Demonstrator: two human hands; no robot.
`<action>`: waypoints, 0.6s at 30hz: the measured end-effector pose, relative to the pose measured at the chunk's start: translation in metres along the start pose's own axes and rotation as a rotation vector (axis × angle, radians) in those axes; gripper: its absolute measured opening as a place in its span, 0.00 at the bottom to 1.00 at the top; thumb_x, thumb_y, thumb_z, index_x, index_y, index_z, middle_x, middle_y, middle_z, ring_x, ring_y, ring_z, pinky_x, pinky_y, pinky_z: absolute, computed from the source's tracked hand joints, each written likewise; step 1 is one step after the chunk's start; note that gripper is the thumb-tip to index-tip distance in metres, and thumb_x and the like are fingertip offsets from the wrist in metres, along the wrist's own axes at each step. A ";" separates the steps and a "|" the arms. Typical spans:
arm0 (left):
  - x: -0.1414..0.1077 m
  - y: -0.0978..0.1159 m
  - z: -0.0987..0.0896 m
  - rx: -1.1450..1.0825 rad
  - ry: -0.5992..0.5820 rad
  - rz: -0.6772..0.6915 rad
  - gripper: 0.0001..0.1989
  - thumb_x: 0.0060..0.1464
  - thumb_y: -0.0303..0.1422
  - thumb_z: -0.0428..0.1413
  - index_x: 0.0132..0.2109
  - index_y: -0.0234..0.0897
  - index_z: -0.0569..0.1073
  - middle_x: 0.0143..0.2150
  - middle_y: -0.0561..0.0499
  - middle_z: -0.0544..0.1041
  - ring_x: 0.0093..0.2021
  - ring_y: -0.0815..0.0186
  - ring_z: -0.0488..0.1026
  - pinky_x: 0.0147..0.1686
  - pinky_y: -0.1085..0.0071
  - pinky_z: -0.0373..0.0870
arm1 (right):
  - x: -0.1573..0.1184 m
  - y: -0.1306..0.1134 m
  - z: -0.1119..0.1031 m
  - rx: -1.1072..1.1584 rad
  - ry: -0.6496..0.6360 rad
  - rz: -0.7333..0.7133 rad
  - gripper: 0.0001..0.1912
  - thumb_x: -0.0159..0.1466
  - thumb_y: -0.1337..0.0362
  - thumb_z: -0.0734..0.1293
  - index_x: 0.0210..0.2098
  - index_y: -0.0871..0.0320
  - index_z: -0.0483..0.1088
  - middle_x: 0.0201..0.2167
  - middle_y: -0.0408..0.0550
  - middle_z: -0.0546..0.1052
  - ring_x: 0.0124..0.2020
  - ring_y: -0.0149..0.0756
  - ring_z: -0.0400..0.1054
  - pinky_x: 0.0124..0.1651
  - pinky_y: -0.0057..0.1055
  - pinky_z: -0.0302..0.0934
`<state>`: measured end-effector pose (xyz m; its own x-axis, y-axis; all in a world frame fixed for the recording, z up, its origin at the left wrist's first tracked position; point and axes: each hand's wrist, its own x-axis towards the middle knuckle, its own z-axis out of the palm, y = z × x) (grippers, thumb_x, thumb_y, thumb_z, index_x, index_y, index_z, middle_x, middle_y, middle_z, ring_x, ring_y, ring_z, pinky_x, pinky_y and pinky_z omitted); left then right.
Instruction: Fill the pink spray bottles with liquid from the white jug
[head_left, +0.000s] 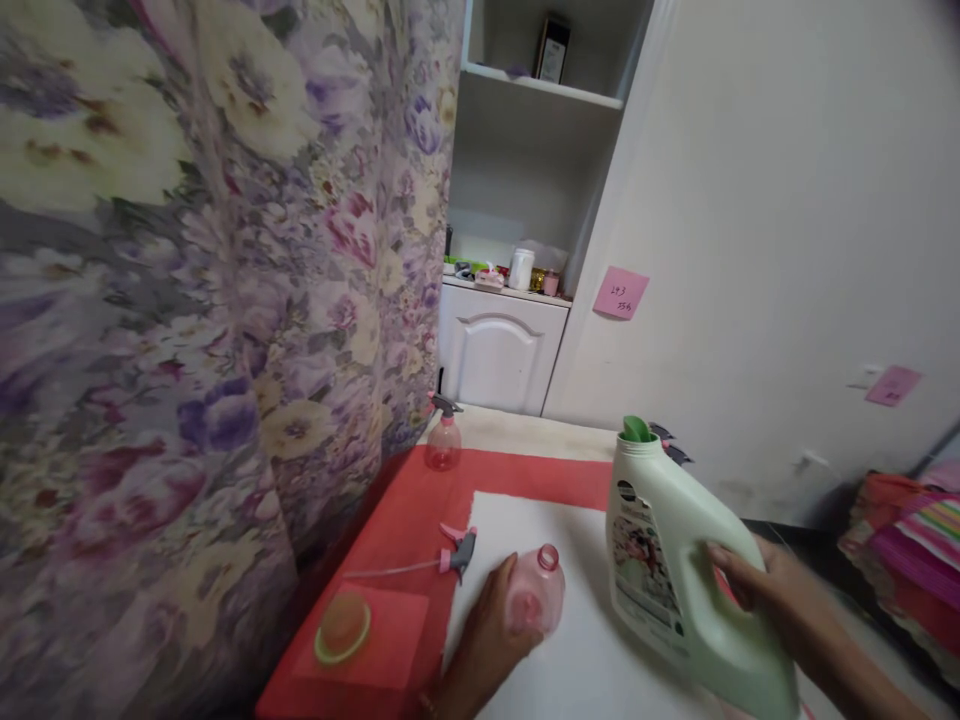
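Observation:
My left hand [491,630] is wrapped round a clear pink bottle [537,590] with an open neck, over the white sheet [577,660]. Through the handle of a large pale green jug [675,560] pass the fingers of my right hand [750,580]. The jug is upright, slightly tilted, its mouth uncapped with a green piece showing behind it. A grey and pink spray head [459,553] with a thin tube lies left of the pink bottle.
A pink spray bottle [444,443] stands at the back left of the red cloth [405,510]. A round green-rimmed item [343,627] lies front left. Dark spray heads [675,448] show behind the jug. A floral curtain [225,300] borders the left side.

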<state>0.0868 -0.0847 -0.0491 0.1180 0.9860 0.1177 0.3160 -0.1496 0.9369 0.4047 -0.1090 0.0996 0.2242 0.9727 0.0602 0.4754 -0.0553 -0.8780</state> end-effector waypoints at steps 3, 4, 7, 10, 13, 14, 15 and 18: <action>-0.002 -0.002 0.003 0.009 0.014 0.004 0.38 0.41 0.28 0.58 0.63 0.37 0.59 0.62 0.42 0.66 0.64 0.51 0.61 0.63 0.59 0.58 | -0.010 0.005 -0.013 -0.056 -0.045 0.008 0.26 0.50 0.40 0.68 0.19 0.56 0.61 0.12 0.36 0.60 0.17 0.28 0.54 0.22 0.26 0.48; -0.002 -0.002 0.004 0.017 0.022 -0.003 0.39 0.41 0.29 0.58 0.63 0.37 0.59 0.63 0.41 0.65 0.64 0.51 0.61 0.63 0.59 0.57 | -0.012 0.006 -0.016 -0.086 -0.062 0.010 0.25 0.50 0.40 0.68 0.21 0.57 0.64 0.12 0.36 0.61 0.17 0.28 0.55 0.22 0.26 0.49; -0.002 -0.007 0.008 0.030 0.058 -0.011 0.41 0.40 0.28 0.59 0.64 0.37 0.58 0.63 0.41 0.65 0.64 0.52 0.60 0.64 0.60 0.56 | -0.017 0.003 -0.020 -0.168 -0.141 0.003 0.27 0.49 0.40 0.68 0.29 0.60 0.72 0.15 0.39 0.65 0.17 0.28 0.56 0.21 0.25 0.50; -0.002 -0.013 0.010 0.034 0.060 0.002 0.44 0.38 0.28 0.59 0.65 0.38 0.56 0.63 0.43 0.64 0.65 0.52 0.59 0.64 0.62 0.55 | -0.021 -0.009 -0.019 -0.221 -0.260 -0.038 0.32 0.47 0.38 0.67 0.34 0.61 0.75 0.18 0.42 0.69 0.17 0.28 0.56 0.19 0.25 0.50; -0.004 -0.015 0.009 0.058 0.027 0.009 0.49 0.34 0.26 0.60 0.66 0.35 0.53 0.65 0.40 0.61 0.66 0.51 0.56 0.65 0.62 0.54 | -0.026 -0.025 -0.014 -0.245 -0.363 -0.049 0.35 0.47 0.36 0.66 0.36 0.61 0.75 0.22 0.46 0.72 0.18 0.30 0.58 0.18 0.26 0.52; -0.005 -0.015 0.009 0.066 0.018 0.007 0.50 0.34 0.25 0.60 0.67 0.33 0.52 0.66 0.39 0.60 0.66 0.51 0.55 0.65 0.62 0.53 | -0.028 -0.030 -0.013 -0.248 -0.394 -0.050 0.35 0.47 0.35 0.65 0.37 0.61 0.75 0.23 0.46 0.73 0.19 0.30 0.58 0.18 0.26 0.53; -0.006 -0.014 0.008 0.071 0.011 0.004 0.50 0.34 0.25 0.60 0.67 0.31 0.52 0.66 0.38 0.59 0.67 0.51 0.54 0.66 0.62 0.51 | -0.030 -0.033 -0.012 -0.245 -0.425 -0.054 0.35 0.48 0.35 0.65 0.38 0.60 0.75 0.24 0.47 0.73 0.19 0.31 0.59 0.18 0.25 0.53; -0.012 -0.007 0.004 0.069 -0.017 -0.009 0.50 0.35 0.25 0.60 0.67 0.29 0.51 0.68 0.37 0.56 0.68 0.53 0.52 0.66 0.62 0.50 | -0.035 -0.035 -0.011 -0.225 -0.506 -0.070 0.33 0.51 0.35 0.63 0.37 0.59 0.74 0.26 0.47 0.73 0.22 0.32 0.62 0.18 0.23 0.54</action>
<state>0.0866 -0.0955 -0.0584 0.1312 0.9860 0.1033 0.3816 -0.1464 0.9127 0.3889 -0.1439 0.1336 -0.2242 0.9596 -0.1698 0.6571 0.0202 -0.7535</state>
